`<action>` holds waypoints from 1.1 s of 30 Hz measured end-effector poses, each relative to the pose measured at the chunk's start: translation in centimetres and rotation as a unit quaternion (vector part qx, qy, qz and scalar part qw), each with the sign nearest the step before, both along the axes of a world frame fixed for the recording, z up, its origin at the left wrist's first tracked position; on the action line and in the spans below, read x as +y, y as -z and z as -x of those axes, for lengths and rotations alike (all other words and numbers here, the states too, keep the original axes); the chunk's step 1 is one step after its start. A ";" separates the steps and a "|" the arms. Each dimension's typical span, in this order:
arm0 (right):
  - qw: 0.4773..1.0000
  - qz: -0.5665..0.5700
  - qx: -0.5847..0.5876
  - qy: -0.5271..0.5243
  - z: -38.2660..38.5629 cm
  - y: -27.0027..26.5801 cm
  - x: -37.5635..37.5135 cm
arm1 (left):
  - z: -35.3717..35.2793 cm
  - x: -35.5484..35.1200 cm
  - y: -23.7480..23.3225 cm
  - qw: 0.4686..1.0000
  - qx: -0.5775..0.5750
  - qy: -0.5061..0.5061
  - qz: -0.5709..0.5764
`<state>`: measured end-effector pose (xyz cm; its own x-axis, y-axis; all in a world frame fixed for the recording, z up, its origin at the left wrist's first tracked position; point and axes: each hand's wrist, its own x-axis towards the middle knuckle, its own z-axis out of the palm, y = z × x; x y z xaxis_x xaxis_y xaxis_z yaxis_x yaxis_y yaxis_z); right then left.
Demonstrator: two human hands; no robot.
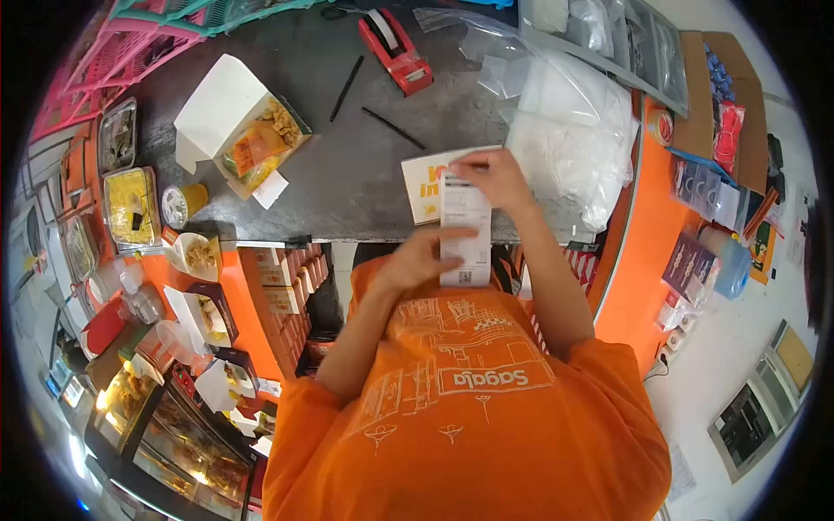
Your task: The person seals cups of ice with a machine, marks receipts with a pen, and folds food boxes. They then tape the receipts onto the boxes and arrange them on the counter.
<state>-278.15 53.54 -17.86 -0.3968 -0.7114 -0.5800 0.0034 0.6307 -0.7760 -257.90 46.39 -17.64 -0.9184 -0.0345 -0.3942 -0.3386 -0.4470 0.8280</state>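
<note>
A long printed receipt (pixel 466 213) hangs lengthwise before my orange shirt, a square code at its lower end. My right hand (pixel 499 178) pinches its top edge, with the thumb and fingers closed. Lower down, my left hand (pixel 419 259) grips the receipt from its left side, fingers lying across the paper. Partly behind the receipt, a white card box with yellow lettering (pixel 419 193) lies at the counter's front edge. Left of it stands an opened white food box (pixel 228 95) holding fried chicken and other food, with a small white slip at its corner.
On the dark counter (pixel 347 191) lie two black pens (pixel 347 89) and a red tape dispenser (pixel 397 54). Clear plastic bags (pixel 569 130) are piled at right. A yellow cup (pixel 184 204) and lidded food trays (pixel 130 206) stand at left, with a lit food display (pixel 191 443) below.
</note>
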 end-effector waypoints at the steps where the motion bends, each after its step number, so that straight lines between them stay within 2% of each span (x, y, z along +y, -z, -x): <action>1: 1.000 -0.008 -0.009 0.001 -0.4 1.0 0.6 | -0.6 1.6 1.8 0.999 -0.013 0.037 0.030; 2: 0.964 0.060 0.257 -0.037 -1.0 1.6 0.8 | -1.2 3.0 3.2 0.995 -0.023 0.069 0.062; 3: 0.853 0.127 0.501 -0.075 -1.6 2.0 0.8 | -1.2 3.8 4.5 0.996 -0.030 0.063 0.057; 4: 0.849 0.104 0.518 -0.010 -1.6 2.4 0.1 | -0.7 4.0 6.0 0.989 -0.028 0.095 0.110; 5: 0.849 0.117 0.514 -0.017 -1.2 2.9 0.0 | -0.2 4.1 7.2 0.978 -0.025 0.121 0.171; 7: 0.905 0.122 0.407 -0.001 1.2 4.7 -0.3 | 0.5 4.9 10.4 0.974 -0.017 0.119 0.190; 8: 0.963 0.040 0.265 -0.016 2.8 5.3 -0.7 | 0.8 4.9 11.5 0.972 -0.008 0.132 0.195; 9: 0.991 -0.048 0.119 -0.040 4.4 5.9 -1.2 | 0.7 4.9 11.8 0.962 0.016 0.124 0.244; 10: 0.964 -0.011 0.264 -0.041 5.4 6.9 -1.3 | 0.1 4.6 11.3 0.954 0.033 0.138 0.263; 11: 0.914 0.031 0.402 -0.036 5.5 7.3 -2.1 | -0.7 4.2 10.7 0.947 0.048 0.152 0.281; 12: 0.914 0.057 0.400 -0.051 4.4 6.2 -4.7 | -1.7 2.3 9.2 0.945 0.037 0.131 0.298; 14: 0.961 0.111 0.254 0.007 0.4 2.3 -9.9 | -5.5 -1.9 4.6 0.940 -0.144 0.080 0.299; 15: 0.969 0.117 0.218 -0.015 -2.4 1.4 -12.7 | -8.2 -3.3 5.6 0.920 -0.142 -0.085 0.354; 16: 0.975 0.120 0.183 -0.036 -5.2 0.8 -15.5 | -10.0 -5.3 5.1 0.886 -0.211 -0.253 0.326; 17: 0.961 0.142 0.233 -0.052 -7.8 2.6 -18.4 | -10.9 -8.5 2.0 0.823 -0.312 -0.264 0.394; 18: 0.943 0.162 0.283 -0.067 -9.9 4.9 -21.0 | -12.5 -10.8 3.5 0.765 -0.278 -0.375 0.444; 19: 0.942 0.166 0.281 -0.076 -11.0 5.8 -22.7 | -13.6 -13.0 5.2 0.692 -0.237 -0.478 0.486; 21: 0.955 0.018 0.256 -0.147 -12.9 6.4 -25.3 | -13.9 -16.5 4.6 0.694 -0.243 -0.523 0.431; 22: 0.958 0.004 0.248 -0.141 -13.0 5.9 -25.0 | -14.7 -17.4 6.1 0.692 -0.243 -0.530 0.427; 23: 0.956 0.007 0.255 -0.146 -13.0 5.5 -24.5 | -15.4 -18.3 7.8 0.642 -0.261 -0.460 0.556; 24: 0.979 0.022 0.175 -0.106 -12.9 4.8 -23.4 | -16.0 -18.8 9.1 0.579 -0.273 -0.376 0.670; 25: 0.993 0.032 0.093 -0.060 -13.0 4.2 -21.6 | -16.4 -18.8 8.8 0.585 -0.270 -0.378 0.664; 27: 0.970 0.085 0.220 -0.066 -13.8 2.9 -17.7 | -17.0 -20.0 7.4 0.646 -0.306 -0.333 0.615; 28: 0.975 0.057 0.215 -0.032 -14.2 3.2 -15.9 | -17.5 -21.1 8.2 0.619 -0.274 -0.348 0.648; 29: 0.978 0.027 0.208 0.000 -14.7 4.3 -13.9 | -17.8 -22.2 8.5 0.626 -0.269 -0.352 0.642; 30: 0.976 0.023 0.215 0.000 -15.3 5.8 -12.1 | -18.0 -23.7 8.4 0.629 -0.261 -0.344 0.646; 31: 0.965 -0.006 0.260 -0.044 -15.9 7.5 -10.5 | -18.3 -25.1 8.3 0.632 -0.251 -0.335 0.652; 32: 0.949 -0.034 0.302 -0.088 -16.4 8.2 -9.8 | -18.8 -26.4 8.3 0.664 -0.231 -0.302 0.644; 33: 0.948 -0.035 0.304 -0.086 -16.7 7.2 -10.2 | -19.1 -26.6 8.5 0.665 -0.229 -0.302 0.644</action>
<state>-261.45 43.39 -25.06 -0.5539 -0.7646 -0.3296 -0.5384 0.6309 -0.5587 -238.79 19.77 -26.14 -0.3770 -0.9222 0.0863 -0.7676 0.3632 0.5280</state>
